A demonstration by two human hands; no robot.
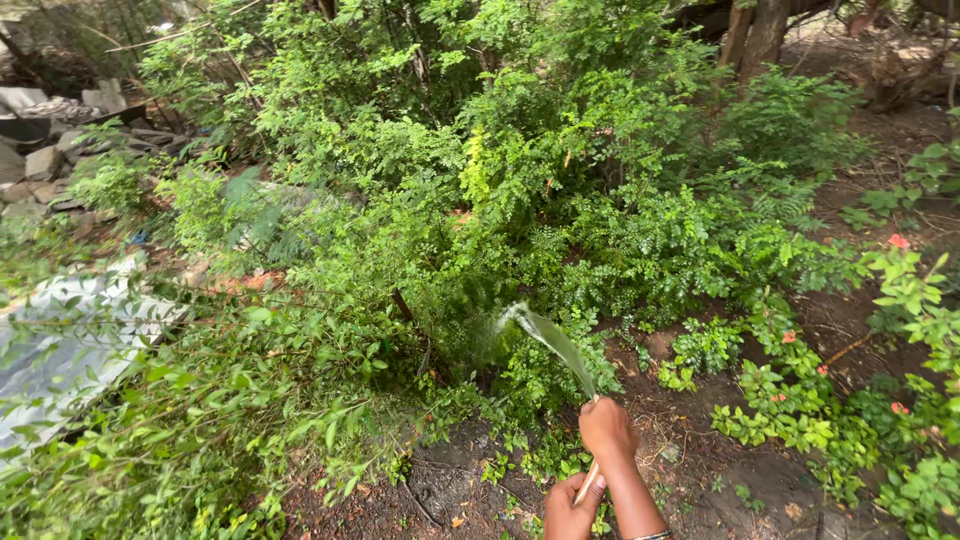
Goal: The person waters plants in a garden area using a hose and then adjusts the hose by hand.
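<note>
- Green leaves fill most of the view: a dense bush (520, 190) stands as the landmark, with bare brown soil (720, 470) below it.
- Right hand (607, 430), below the bush's base, has its fingers clamped on the end of a thin hose (587, 482), pinching the mouth, it seems, so the water fans out.
- Water jet (550, 338) arcs up and left from that hand into the bush's lower stems (a flat, glassy sheet).
- Left hand (572, 508), just below the right, is closed round the hose further back, apparently steadying it.
- Orange-red flowers (898, 241) dot small shrubs right of the bush.
- Grey stones (40, 160) lie far left of it.
</note>
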